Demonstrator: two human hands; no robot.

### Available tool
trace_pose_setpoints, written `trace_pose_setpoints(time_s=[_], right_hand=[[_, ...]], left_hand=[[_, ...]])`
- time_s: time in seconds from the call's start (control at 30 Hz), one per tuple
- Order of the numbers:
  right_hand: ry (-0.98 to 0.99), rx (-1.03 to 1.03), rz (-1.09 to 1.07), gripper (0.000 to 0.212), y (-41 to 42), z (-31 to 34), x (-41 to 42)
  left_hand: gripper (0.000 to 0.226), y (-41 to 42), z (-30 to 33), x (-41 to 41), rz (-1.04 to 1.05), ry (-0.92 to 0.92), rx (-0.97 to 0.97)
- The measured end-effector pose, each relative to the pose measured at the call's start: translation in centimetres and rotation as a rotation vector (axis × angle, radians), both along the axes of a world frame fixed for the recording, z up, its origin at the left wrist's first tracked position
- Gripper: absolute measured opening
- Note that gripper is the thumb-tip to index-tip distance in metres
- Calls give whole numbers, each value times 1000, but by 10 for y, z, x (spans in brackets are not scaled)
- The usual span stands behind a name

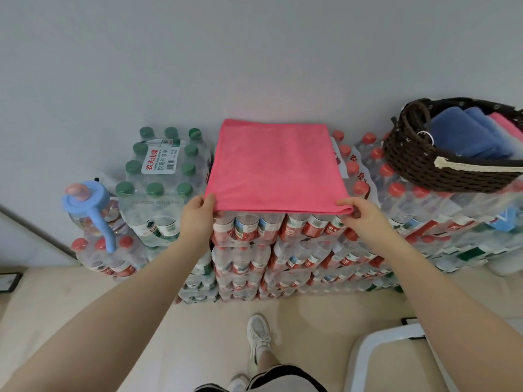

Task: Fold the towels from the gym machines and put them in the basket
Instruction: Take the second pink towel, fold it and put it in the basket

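- Pink towel (276,168) spread flat on top of the stacked water bottle packs (249,230), against the grey wall (254,52); looks folded at least once, since the near edge seems doubled, though hard to be sure from this angle.
- Left hand (198,212) pinching the near left corner of the towel, thumb on top and fingers tucked below the edge.
- Right hand (358,212) pinching the near right corner in the same way, thumb lying along the top of the edge.
- Both corners held at the front rim of the packs, well placed for lifting the near edge and carrying it over to the far edge for another fold.
- Dark woven basket (410,162) standing on the red-capped packs to the right, well apart from the pink towel; inside it, folded blue towels (464,134) and a folded pink one (506,125) side by side.
- Judging from this, task partly done: several towels folded and stored, this one in the middle of folding and not yet in the basket.
- No other loose towel clearly visible; not possible to tell how many remain on the machines.
- Green-capped pack (161,168) to the left, and a blue-lidded bottle (87,205) beside it.
- Below, beige floor (85,306), one white shoe (257,332), and a white frame (390,343) at the lower right.
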State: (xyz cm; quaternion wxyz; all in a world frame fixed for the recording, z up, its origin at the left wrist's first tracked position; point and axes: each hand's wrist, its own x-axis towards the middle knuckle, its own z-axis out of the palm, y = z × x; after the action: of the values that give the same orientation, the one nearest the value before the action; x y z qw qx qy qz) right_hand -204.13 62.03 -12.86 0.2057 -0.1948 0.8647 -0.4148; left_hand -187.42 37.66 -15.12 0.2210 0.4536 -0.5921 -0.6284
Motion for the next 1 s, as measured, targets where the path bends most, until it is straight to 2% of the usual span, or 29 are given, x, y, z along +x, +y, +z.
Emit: trace_pose_setpoints(time_s=[0.1, 0.17, 0.27, 0.37, 0.5, 0.57, 0.7, 0.83, 0.87, 0.93, 1.0], right_hand=[[50, -83, -31, 12, 11, 6, 4], [32, -123, -11, 8, 16, 9, 4], [-58, -269, -24, 15, 15, 16, 8], [-53, -365, -82, 25, 7, 21, 3], [-22, -437, -110, 25, -21, 29, -21], [-1, -435, -141, 18, -37, 32, -38], [83, -433, -214, 10, -65, 30, -77], [106, -374, -211, 12, -91, 19, -121], [109, -288, -173, 14, -97, 14, -132], [73, -112, -99, 19, -107, 7, -149], [50, -49, -68, 26, -112, 4, -159]], left_hand=[[33, 3, 16, 13, 38, 74, -168], [40, 2, 25, 22, 9, 175, -247], [39, -4, 34, 25, -125, 261, -226], [31, -10, 41, 16, -161, 284, -168], [50, -27, 43, -1, -145, 276, -112], [52, -36, 44, -14, -109, 241, -114], [34, -49, 50, -49, -68, 136, -195], [9, -75, 51, -88, -148, 29, -280], [12, -82, 49, -96, -167, -20, -252], [39, -93, 43, -109, -194, -173, -178], [44, -101, 38, -120, -219, -328, -193]])
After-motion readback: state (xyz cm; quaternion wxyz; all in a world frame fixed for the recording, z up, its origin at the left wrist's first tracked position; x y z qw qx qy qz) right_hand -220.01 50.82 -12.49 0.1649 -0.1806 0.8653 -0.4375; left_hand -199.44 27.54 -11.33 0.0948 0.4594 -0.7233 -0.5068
